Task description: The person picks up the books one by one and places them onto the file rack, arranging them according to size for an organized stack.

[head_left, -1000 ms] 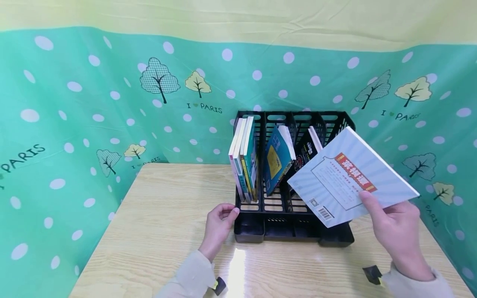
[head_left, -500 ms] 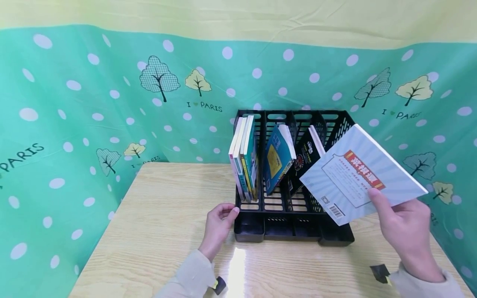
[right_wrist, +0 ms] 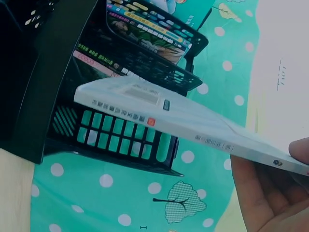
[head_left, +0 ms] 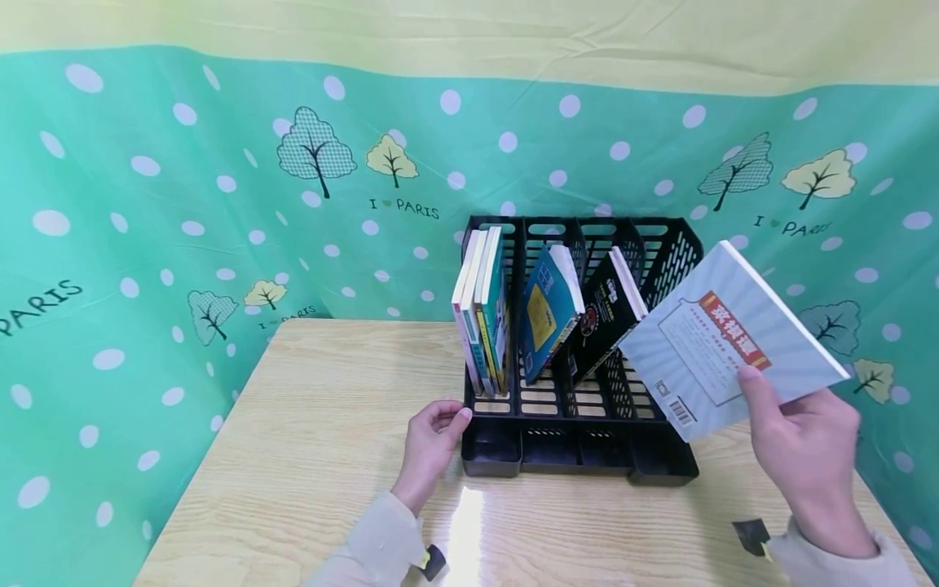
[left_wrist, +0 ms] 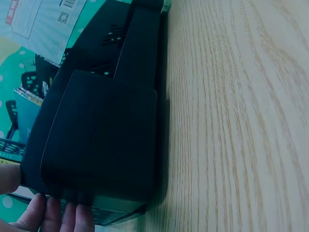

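Observation:
My right hand (head_left: pixel 805 461) pinches a pale blue book (head_left: pixel 726 342) by its lower right edge, thumb over the back cover. The book is tilted in front of the right end of a black book rack (head_left: pixel 579 448). In the right wrist view, the book's white spine (right_wrist: pixel 178 137) faces the camera, its far corner over the rack's right-hand slot. My left hand (head_left: pixel 429 448) grips the rack's front left corner. In the left wrist view, the left fingertips (left_wrist: pixel 53 212) press the rack's side and the thumb (left_wrist: pixel 9 178) lies at its upper edge.
Several thin books (head_left: pixel 480 314) stand upright in the leftmost slot. A blue book (head_left: pixel 546 314) leans in the second slot, and a black book (head_left: pixel 601 314) leans in the third. The rack stands on a wooden table (head_left: pixel 308 456) before a green dotted curtain (head_left: pixel 242 187).
My right hand has carried the pale blue book to the right, uncovering more of the black book and the rack's right slot. The left hand keeps its hold on the corner.

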The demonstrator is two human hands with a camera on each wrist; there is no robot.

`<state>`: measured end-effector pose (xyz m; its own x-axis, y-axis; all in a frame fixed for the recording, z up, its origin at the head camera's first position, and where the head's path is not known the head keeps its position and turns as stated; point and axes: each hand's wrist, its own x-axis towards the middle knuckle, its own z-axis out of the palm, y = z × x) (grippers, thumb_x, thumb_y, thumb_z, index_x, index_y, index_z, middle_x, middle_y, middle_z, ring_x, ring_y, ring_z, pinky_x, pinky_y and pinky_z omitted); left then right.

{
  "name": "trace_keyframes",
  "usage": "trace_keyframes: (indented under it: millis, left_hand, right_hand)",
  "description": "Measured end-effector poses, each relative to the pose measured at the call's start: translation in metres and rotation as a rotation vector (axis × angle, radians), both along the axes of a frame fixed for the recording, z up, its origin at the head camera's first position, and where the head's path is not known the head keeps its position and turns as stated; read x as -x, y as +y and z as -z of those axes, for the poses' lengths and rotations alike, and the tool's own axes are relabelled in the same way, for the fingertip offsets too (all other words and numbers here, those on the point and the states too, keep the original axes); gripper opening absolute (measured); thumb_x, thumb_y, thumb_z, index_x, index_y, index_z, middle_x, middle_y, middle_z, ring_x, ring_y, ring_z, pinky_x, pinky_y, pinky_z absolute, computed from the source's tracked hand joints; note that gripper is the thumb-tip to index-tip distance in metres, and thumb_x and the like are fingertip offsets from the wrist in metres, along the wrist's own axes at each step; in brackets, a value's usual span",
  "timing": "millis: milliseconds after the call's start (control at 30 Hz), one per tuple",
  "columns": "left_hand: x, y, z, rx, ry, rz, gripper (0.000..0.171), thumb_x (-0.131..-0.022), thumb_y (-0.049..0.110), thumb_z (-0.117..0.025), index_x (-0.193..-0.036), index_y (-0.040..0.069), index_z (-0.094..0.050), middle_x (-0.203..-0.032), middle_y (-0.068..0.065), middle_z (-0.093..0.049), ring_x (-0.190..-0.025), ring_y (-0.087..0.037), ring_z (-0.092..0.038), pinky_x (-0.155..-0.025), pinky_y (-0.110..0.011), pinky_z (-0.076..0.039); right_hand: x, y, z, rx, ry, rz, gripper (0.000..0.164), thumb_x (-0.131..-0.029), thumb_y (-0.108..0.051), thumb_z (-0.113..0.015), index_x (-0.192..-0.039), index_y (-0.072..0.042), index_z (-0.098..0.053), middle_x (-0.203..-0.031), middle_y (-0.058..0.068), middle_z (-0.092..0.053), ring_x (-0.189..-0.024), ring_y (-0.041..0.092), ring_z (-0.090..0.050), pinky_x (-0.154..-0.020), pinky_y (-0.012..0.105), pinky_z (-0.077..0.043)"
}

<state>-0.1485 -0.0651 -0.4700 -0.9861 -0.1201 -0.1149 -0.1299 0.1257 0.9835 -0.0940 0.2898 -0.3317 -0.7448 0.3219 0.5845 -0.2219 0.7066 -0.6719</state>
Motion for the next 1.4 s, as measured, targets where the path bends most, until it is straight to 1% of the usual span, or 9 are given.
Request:
trace_keyframes:
  millis: [133, 200, 400, 533, 600, 700, 833, 1100, 1400]
  left_hand:
    - [0.000, 0.000, 0.000, -0.007, 0.005, 0.000, 0.028, -0.087, 0.025, -0.070, -0.107, 0.004, -0.067, -0.101, -0.006, -0.066, -0.096, -0.021, -0.061, -0.082, -0.032, -0.053]
    - [0.000, 0.000, 0.000, -0.009, 0.006, -0.001, 0.028, -0.087, 0.024, -0.070, -0.107, 0.004, -0.067, -0.101, -0.006, -0.066, -0.096, -0.021, -0.062, -0.082, -0.032, -0.053]
    - [0.000, 0.000, 0.000, -0.012, 0.006, -0.001, 0.027, -0.088, 0.023, -0.070, -0.107, 0.004, -0.067, -0.101, -0.006, -0.066, -0.096, -0.020, -0.062, -0.082, -0.032, -0.053]
    - [0.001, 0.000, 0.001, -0.012, 0.006, -0.003, 0.029, -0.088, 0.024, -0.070, -0.107, 0.003, -0.066, -0.101, -0.006, -0.066, -0.096, -0.021, -0.061, -0.081, -0.030, -0.053]
    - [0.001, 0.000, 0.002, -0.012, 0.006, 0.000, 0.030, -0.088, 0.024, -0.070, -0.107, 0.002, -0.066, -0.101, -0.007, -0.066, -0.095, -0.021, -0.061, -0.080, -0.030, -0.053]
    - [0.002, 0.000, 0.002, -0.013, 0.005, 0.007, 0.030, -0.088, 0.025, -0.070, -0.107, 0.002, -0.066, -0.101, -0.007, -0.066, -0.094, -0.021, -0.061, -0.079, -0.029, -0.053]
    - [0.002, 0.000, 0.001, -0.013, 0.000, 0.010, 0.027, -0.088, 0.025, -0.070, -0.105, 0.004, -0.066, -0.101, -0.006, -0.066, -0.094, -0.020, -0.061, -0.080, -0.030, -0.053]
    - [0.000, 0.000, 0.000, -0.011, 0.004, 0.008, 0.027, -0.088, 0.026, -0.070, -0.105, 0.005, -0.067, -0.100, -0.006, -0.066, -0.093, -0.020, -0.061, -0.079, -0.030, -0.053]
    - [0.001, 0.000, -0.001, -0.013, 0.000, 0.012, 0.027, -0.089, 0.021, -0.069, -0.107, 0.001, -0.066, -0.100, -0.007, -0.065, -0.093, -0.020, -0.060, -0.077, -0.029, -0.053]
  right_hand:
    - [0.000, 0.001, 0.001, -0.022, 0.068, 0.011, 0.038, -0.087, -0.003, -0.066, -0.123, -0.018, -0.066, -0.111, -0.020, -0.064, -0.090, -0.017, -0.057, -0.066, 0.002, -0.043]
    - [0.001, 0.001, 0.002, -0.046, 0.098, 0.017, 0.036, -0.087, -0.004, -0.066, -0.121, -0.016, -0.067, -0.110, -0.015, -0.066, -0.089, -0.019, -0.056, -0.065, 0.001, -0.042]
    - [0.009, -0.001, 0.007, -0.147, 0.197, -0.013, 0.031, -0.088, -0.005, -0.064, -0.119, -0.007, -0.067, -0.105, 0.022, -0.067, -0.090, -0.023, -0.052, -0.058, 0.000, -0.039]
    - [0.019, -0.006, 0.012, -0.188, 0.269, -0.060, 0.032, -0.087, -0.004, -0.064, -0.119, -0.004, -0.066, -0.107, 0.022, -0.067, -0.096, -0.019, -0.052, -0.054, 0.002, -0.039]
    - [0.024, -0.009, 0.014, -0.199, 0.298, -0.060, 0.032, -0.086, -0.004, -0.064, -0.118, -0.005, -0.067, -0.108, 0.019, -0.067, -0.096, -0.010, -0.057, -0.050, 0.003, -0.038]
    - [0.031, -0.011, 0.016, -0.212, 0.281, -0.051, 0.034, -0.088, -0.006, -0.062, -0.122, -0.007, -0.065, -0.113, 0.017, -0.066, -0.092, 0.017, -0.067, -0.046, 0.005, -0.036]
    - [0.038, -0.011, 0.020, -0.217, 0.241, -0.057, 0.038, -0.090, -0.007, -0.059, -0.128, -0.008, -0.061, -0.116, 0.018, -0.064, -0.083, 0.045, -0.066, -0.048, 0.004, -0.036]
    - [0.055, -0.012, 0.028, -0.204, 0.205, -0.070, 0.045, -0.093, -0.007, -0.056, -0.137, -0.017, -0.054, -0.121, 0.018, -0.062, -0.083, 0.046, -0.066, -0.055, -0.001, -0.037]
    - [0.077, -0.013, 0.042, -0.188, 0.201, -0.052, 0.033, -0.092, -0.005, -0.057, -0.124, -0.001, -0.061, -0.111, 0.024, -0.065, -0.083, 0.046, -0.066, -0.061, 0.006, -0.048]
